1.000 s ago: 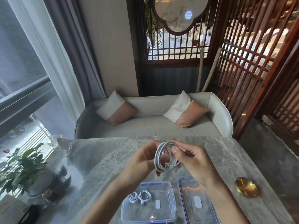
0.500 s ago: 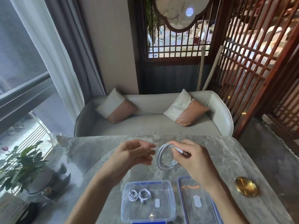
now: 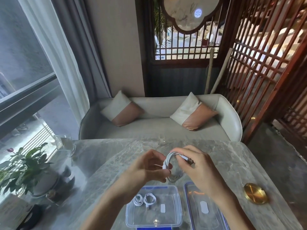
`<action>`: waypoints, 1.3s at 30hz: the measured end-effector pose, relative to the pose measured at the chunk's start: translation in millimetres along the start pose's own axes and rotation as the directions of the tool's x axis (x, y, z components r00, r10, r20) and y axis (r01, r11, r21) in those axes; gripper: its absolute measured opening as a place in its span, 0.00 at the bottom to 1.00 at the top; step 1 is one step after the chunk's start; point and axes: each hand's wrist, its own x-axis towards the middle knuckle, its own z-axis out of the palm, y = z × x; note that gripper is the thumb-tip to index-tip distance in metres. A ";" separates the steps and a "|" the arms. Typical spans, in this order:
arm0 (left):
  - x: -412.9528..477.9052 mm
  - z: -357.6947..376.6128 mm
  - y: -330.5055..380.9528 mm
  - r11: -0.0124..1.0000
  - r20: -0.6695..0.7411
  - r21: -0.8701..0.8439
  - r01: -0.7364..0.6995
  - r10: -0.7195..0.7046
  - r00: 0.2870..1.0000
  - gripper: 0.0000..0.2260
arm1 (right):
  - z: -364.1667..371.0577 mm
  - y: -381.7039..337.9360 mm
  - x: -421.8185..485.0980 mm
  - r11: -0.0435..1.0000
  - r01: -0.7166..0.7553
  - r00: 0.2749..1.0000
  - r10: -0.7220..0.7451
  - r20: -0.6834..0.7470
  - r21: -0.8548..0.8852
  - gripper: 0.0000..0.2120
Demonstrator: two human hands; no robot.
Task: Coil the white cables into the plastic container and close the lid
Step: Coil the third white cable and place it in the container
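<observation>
A coiled white cable hangs in the air above the marble table, held between both hands. My right hand pinches the top of the coil, with the cable's plug end sticking out past its fingers. My left hand pinches the coil's left side. Below them stands the clear plastic container, open, with two small coiled white cables lying in its left part. Its clear blue-edged lid lies flat just right of it, partly under my right forearm.
A brass dish sits at the table's right side. A glass stands at the far left corner, with a potted plant near the left edge. A pale sofa with two cushions lies beyond the table.
My left hand let go of the coil and drew left, then came back and pinched it again. The coil dropped slightly and stays in my right hand.
</observation>
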 end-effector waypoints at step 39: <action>14.0 16.5 -23.4 0.998 -0.074 0.054 -0.012 0.016 0.997 0.17 | 17.4 -3.4 -14.1 0.990 -0.129 0.988 0.132 -0.074 0.051 0.20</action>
